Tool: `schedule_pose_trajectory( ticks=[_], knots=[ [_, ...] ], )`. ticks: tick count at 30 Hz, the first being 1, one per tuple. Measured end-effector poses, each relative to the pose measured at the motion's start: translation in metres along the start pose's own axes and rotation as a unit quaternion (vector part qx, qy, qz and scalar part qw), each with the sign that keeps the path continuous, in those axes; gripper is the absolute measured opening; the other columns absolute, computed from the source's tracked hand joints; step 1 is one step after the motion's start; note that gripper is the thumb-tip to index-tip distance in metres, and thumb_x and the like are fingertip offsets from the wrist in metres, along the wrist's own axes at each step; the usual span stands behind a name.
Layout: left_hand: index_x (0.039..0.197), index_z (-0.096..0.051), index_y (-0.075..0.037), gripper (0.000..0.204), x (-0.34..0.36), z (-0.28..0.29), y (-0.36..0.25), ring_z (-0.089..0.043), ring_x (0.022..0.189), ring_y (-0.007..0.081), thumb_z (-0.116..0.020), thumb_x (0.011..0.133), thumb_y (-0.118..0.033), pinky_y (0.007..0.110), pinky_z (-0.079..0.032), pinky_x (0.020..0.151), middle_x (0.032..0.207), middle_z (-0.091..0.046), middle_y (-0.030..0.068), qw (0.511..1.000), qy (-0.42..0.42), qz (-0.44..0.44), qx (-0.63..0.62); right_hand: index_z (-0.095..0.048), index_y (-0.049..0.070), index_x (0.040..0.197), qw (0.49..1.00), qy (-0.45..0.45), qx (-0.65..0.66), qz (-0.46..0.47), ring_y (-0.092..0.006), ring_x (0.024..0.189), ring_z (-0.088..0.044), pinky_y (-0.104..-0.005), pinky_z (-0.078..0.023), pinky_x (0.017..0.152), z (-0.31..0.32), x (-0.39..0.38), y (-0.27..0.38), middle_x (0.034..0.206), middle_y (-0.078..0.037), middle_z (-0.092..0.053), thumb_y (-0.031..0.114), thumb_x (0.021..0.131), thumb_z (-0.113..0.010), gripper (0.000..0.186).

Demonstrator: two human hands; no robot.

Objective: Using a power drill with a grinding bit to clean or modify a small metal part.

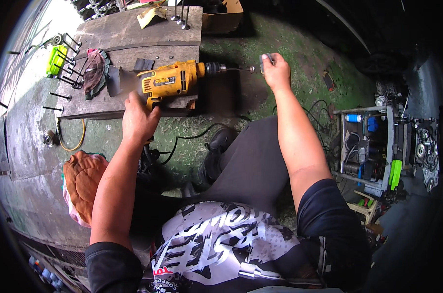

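A yellow and black corded power drill (168,82) lies on its side on the wooden bench top (153,34), its chuck pointing right past the bench edge. My left hand (139,118) is wrapped round its handle. An engine valve (241,69) is clamped by its stem in the chuck, with its round head outward. Just right of that head, my right hand (277,73) pinches a small folded grey piece (265,62) that looks like sandpaper. The valve head and the grey piece appear apart.
Several valves (67,68) stand at the bench's left end, beside a dark red cloth (94,71). More valves (182,22) stand at the far edge. A black cord (192,136) crosses the green floor. A metal shelf (363,146) with tools stands at right.
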State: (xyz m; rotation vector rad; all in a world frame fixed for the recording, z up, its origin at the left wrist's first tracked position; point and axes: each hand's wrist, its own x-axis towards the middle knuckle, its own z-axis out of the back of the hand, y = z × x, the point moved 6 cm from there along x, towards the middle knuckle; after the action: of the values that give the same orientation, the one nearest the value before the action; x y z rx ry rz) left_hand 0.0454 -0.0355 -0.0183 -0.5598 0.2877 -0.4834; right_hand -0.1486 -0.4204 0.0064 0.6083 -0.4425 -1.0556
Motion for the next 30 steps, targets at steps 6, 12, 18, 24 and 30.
schedule_pose_trajectory(
  ticks=[6, 12, 18, 24, 30],
  knots=[
    [0.116, -0.041, 0.000, 0.055, -0.001, 0.005, 0.003, -0.060, 0.105, 0.0525, -0.074, 0.082, -0.028, 0.055, -0.051, 0.090, 0.117, -0.055, 0.0330, 1.000, -0.005, 0.003, 0.000, -0.073, 0.006, 0.107, 0.994, 0.094, 0.029, 0.046, -0.0217, 0.077, -0.072, -0.0347, -0.055, 0.076, -0.012, -0.022, 0.015, 0.083, -0.011, -0.075, 0.031, 0.092, -0.072, 0.029],
    [0.117, -0.040, 0.000, 0.056, -0.001, 0.003, 0.002, -0.060, 0.104, 0.0525, -0.074, 0.083, -0.028, 0.055, -0.051, 0.090, 0.116, -0.056, 0.0324, 1.000, -0.003, 0.001, 0.001, -0.073, 0.008, 0.109, 0.985, 0.091, -0.146, 0.031, -0.0328, 0.094, -0.072, -0.0416, -0.055, 0.084, -0.010, -0.022, 0.027, 0.099, -0.016, -0.075, 0.037, 0.088, -0.073, 0.035],
    [0.118, -0.039, 0.000, 0.058, -0.001, 0.002, 0.001, -0.061, 0.105, 0.0517, -0.075, 0.083, -0.029, 0.054, -0.051, 0.090, 0.116, -0.056, 0.0321, 1.000, 0.001, 0.004, 0.002, -0.072, 0.007, 0.106, 0.982, 0.090, -0.165, 0.023, -0.0356, 0.099, -0.071, -0.0428, -0.055, 0.086, -0.013, -0.018, 0.029, 0.103, -0.018, -0.074, 0.036, 0.088, -0.072, 0.034],
    [0.119, -0.039, 0.000, 0.058, 0.000, 0.003, 0.003, -0.061, 0.105, 0.0510, -0.075, 0.083, -0.028, 0.054, -0.052, 0.090, 0.117, -0.056, 0.0315, 1.000, 0.009, 0.011, 0.001, -0.071, 0.007, 0.105, 0.979, 0.094, -0.180, 0.025, -0.0356, 0.098, -0.071, -0.0430, -0.055, 0.086, -0.016, -0.018, 0.032, 0.102, -0.018, -0.074, 0.036, 0.088, -0.071, 0.034],
    [0.131, -0.039, 0.002, 0.069, -0.001, 0.002, 0.006, -0.059, 0.111, 0.0510, -0.074, 0.082, -0.031, 0.053, -0.050, 0.095, 0.122, -0.055, 0.0331, 0.999, 0.029, 0.035, -0.017, -0.071, 0.008, 0.105, 0.983, 0.051, -0.164, 0.062, -0.0348, 0.095, -0.072, -0.0431, -0.055, 0.083, -0.011, -0.021, 0.044, 0.098, -0.016, -0.075, 0.037, 0.090, -0.070, 0.033]
  ],
)
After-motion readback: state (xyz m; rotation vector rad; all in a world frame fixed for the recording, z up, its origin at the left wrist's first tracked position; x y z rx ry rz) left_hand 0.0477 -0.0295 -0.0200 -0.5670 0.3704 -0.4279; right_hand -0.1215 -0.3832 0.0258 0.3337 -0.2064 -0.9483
